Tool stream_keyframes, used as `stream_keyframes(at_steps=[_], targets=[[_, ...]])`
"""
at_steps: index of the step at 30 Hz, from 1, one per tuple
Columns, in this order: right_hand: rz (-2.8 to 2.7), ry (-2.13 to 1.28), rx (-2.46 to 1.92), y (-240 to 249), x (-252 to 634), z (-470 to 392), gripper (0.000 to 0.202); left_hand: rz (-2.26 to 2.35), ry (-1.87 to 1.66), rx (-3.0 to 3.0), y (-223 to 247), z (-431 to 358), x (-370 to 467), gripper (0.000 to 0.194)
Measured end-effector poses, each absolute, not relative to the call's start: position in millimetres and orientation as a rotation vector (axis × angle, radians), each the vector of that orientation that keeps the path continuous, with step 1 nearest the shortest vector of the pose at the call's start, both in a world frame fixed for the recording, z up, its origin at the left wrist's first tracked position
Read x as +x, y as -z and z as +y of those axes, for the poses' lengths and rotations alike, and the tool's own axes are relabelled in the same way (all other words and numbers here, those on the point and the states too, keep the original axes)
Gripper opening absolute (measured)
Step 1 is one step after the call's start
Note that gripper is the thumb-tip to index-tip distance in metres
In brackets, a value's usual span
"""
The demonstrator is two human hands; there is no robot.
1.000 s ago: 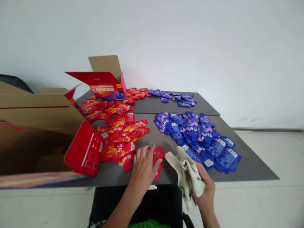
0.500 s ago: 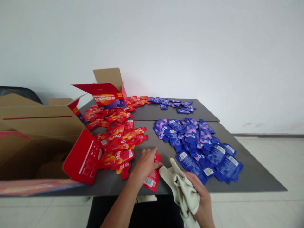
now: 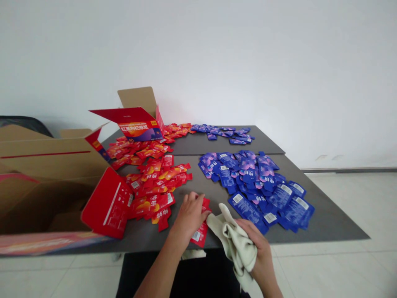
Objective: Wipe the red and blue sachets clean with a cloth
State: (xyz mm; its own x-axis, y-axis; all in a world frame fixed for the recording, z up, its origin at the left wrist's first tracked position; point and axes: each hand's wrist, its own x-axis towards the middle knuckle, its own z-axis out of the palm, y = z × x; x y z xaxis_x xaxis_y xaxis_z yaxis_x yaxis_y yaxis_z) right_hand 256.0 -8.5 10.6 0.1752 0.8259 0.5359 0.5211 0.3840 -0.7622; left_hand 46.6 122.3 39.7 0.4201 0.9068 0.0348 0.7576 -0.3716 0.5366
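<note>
A red sachet (image 3: 199,236) with a white barcode lies on the table near its front edge. My left hand (image 3: 191,213) is over it, fingers bent and thumb pressed on its right side, hiding its middle. In my right hand (image 3: 254,238) a crumpled pale cloth (image 3: 237,240) is gripped. One corner of the cloth reaches to the sachet beside my left thumb. A heap of red sachets (image 3: 158,186) lies left of my hands, and a heap of blue sachets (image 3: 248,176) spreads out to the right.
An open carton (image 3: 107,207) with its red flap folded out stands at the left. Farther back is a second open carton (image 3: 141,128) among red sachets. More blue sachets (image 3: 238,134) lie on the rear part of the dark table (image 3: 198,147).
The view has shifted slightly. My left hand stays on the red sachet and covers a little more of it; my right hand still grips the cloth.
</note>
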Motion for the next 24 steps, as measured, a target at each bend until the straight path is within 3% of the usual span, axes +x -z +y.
stream_keyframes(at_steps=[8, 13, 18, 24], targets=[[-1.508, -0.355, -1.266, -14.6, 256.1, -8.4, 0.029, 1.288, -0.373, 2.126, -44.4, 131.4, 50.9, 0.062], [-1.526, -0.375, -1.246, -15.5, 258.7, -9.2, 0.03, 1.197, -0.371, 2.059, -50.6, 137.4, 49.2, 0.013], [-1.531, -0.398, -1.247, -14.0, 262.7, -10.9, 0.03, 1.228, -0.529, 2.043, -74.9, 133.4, 38.5, 0.021], [-1.482, -0.406, -1.179, -13.5, 265.6, -11.9, 0.034, 1.012, -1.055, 2.115, -115.0, 115.2, 20.4, 0.02]])
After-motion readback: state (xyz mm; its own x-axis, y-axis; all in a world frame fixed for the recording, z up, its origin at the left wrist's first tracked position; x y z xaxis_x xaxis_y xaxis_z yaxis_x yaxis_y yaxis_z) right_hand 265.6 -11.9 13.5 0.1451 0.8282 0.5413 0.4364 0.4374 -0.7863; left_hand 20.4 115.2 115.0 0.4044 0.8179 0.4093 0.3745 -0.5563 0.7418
